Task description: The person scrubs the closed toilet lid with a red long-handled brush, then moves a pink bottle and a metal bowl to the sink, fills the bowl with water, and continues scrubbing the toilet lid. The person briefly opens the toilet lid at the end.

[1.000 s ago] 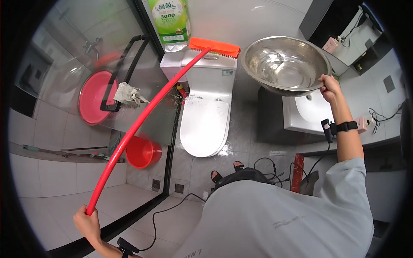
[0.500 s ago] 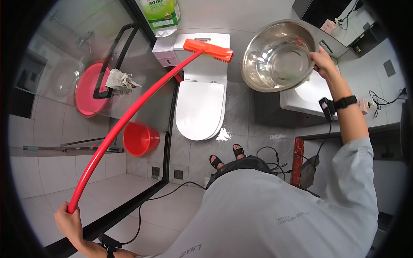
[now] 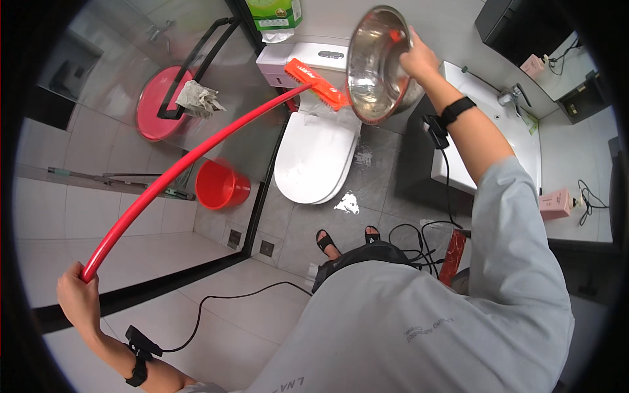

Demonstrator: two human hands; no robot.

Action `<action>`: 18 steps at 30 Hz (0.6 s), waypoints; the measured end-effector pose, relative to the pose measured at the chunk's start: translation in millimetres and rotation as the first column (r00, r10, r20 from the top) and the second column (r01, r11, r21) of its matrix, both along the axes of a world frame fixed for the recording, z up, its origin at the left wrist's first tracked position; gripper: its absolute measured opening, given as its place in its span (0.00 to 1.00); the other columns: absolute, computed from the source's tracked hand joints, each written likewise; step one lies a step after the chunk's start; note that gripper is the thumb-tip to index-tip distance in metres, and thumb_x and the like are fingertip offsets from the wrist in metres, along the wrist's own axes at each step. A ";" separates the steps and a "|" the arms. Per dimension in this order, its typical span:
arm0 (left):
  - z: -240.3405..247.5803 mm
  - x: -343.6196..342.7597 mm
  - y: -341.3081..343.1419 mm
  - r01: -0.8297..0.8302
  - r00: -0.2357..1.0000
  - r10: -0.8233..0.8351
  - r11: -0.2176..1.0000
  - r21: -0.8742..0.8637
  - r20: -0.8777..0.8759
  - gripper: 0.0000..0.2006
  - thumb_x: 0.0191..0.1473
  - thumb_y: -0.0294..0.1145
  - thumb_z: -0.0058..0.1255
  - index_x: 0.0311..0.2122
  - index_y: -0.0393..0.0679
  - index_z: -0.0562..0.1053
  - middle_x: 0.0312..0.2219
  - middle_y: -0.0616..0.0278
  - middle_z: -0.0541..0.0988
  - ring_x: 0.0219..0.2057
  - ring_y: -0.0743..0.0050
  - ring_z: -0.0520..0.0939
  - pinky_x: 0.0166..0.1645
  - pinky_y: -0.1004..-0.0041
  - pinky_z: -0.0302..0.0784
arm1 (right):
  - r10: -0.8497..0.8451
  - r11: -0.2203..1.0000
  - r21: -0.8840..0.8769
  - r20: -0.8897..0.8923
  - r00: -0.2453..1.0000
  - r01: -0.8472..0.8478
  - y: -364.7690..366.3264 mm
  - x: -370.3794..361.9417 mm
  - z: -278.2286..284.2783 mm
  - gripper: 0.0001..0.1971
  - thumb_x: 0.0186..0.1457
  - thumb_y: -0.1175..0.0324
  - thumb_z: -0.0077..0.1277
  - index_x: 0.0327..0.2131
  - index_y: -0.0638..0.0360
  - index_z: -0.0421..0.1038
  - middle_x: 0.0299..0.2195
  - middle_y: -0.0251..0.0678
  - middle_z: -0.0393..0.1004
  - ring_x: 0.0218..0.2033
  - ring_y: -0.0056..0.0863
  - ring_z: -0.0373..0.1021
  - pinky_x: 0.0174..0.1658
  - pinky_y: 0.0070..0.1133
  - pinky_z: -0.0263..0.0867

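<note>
My left hand (image 3: 80,300) is closed round the end of a long red handle. This is a scrub brush (image 3: 187,160) with an orange bristled head (image 3: 314,84), held over the back of the white toilet (image 3: 313,160), whose lid is down. In my right hand (image 3: 419,60) is the rim of a stainless steel basin (image 3: 365,72). The basin is steeply tilted, its lower rim close beside the brush head. Something clear and wet-looking shows on the toilet behind the lid; whether water is running from the basin I cannot tell.
A white sink (image 3: 475,137) stands on the right with a pink bottle (image 3: 555,204). Left, by a glass partition, are a red bucket (image 3: 219,185) and a pink basin (image 3: 157,121). A black cable (image 3: 203,314) trails from my left wrist. The grey floor (image 3: 377,167) has shiny wet patches.
My right hand has brought the basin left, toward the toilet, and tipped it much more steeply. The brush head has turned and sits nearer the lid. The whole view has shifted slightly.
</note>
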State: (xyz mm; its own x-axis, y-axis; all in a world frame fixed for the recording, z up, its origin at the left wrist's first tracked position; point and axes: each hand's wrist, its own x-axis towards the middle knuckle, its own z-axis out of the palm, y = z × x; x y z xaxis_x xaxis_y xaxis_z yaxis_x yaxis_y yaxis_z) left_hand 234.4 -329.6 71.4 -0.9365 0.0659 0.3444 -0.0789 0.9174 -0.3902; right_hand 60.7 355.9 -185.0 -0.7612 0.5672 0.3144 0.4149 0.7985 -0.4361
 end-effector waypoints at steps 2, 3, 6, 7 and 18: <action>10.3 15.0 20.0 0.008 1.000 -0.009 0.997 -0.079 -0.018 0.08 0.43 0.24 0.57 0.23 0.33 0.70 0.19 0.44 0.73 0.23 0.41 0.73 0.31 0.57 0.69 | 0.047 0.999 -0.018 0.073 0.996 -0.046 -26.6 -11.1 18.6 0.42 0.51 0.65 0.53 0.68 0.25 0.47 0.48 0.58 0.72 0.47 0.51 0.73 0.49 0.39 0.71; 12.4 20.7 33.8 -0.020 1.000 0.019 0.996 -0.089 -0.011 0.07 0.43 0.24 0.57 0.23 0.33 0.70 0.19 0.44 0.73 0.24 0.41 0.73 0.31 0.57 0.70 | 0.063 0.998 -0.022 0.108 0.992 -0.061 -37.4 -14.6 30.6 0.42 0.52 0.65 0.52 0.68 0.24 0.46 0.49 0.60 0.71 0.49 0.53 0.72 0.51 0.40 0.70; 14.3 36.0 73.9 -0.065 0.998 0.067 0.992 -0.112 0.011 0.06 0.43 0.24 0.57 0.24 0.33 0.73 0.21 0.43 0.75 0.26 0.41 0.75 0.33 0.57 0.71 | 0.168 0.984 0.064 -0.017 0.986 -0.167 -44.2 -17.1 47.1 0.39 0.53 0.66 0.50 0.67 0.26 0.49 0.49 0.60 0.71 0.46 0.55 0.74 0.51 0.42 0.69; 16.9 43.2 83.3 -0.073 0.997 0.076 0.989 -0.131 0.017 0.06 0.43 0.25 0.57 0.24 0.33 0.74 0.21 0.43 0.75 0.26 0.41 0.76 0.33 0.57 0.72 | 0.225 0.973 0.060 -0.043 0.973 -0.222 -48.6 -14.3 53.8 0.40 0.52 0.69 0.50 0.67 0.26 0.49 0.52 0.62 0.66 0.45 0.57 0.73 0.49 0.43 0.70; 1.7 75.2 106.0 -0.088 0.992 0.099 0.986 -0.142 0.075 0.08 0.41 0.28 0.61 0.24 0.34 0.75 0.22 0.44 0.76 0.27 0.40 0.77 0.33 0.57 0.73 | 0.172 0.983 -0.008 -0.342 0.924 -0.186 38.0 102.5 73.5 0.37 0.50 0.71 0.47 0.65 0.41 0.55 0.46 0.58 0.70 0.41 0.53 0.74 0.45 0.41 0.70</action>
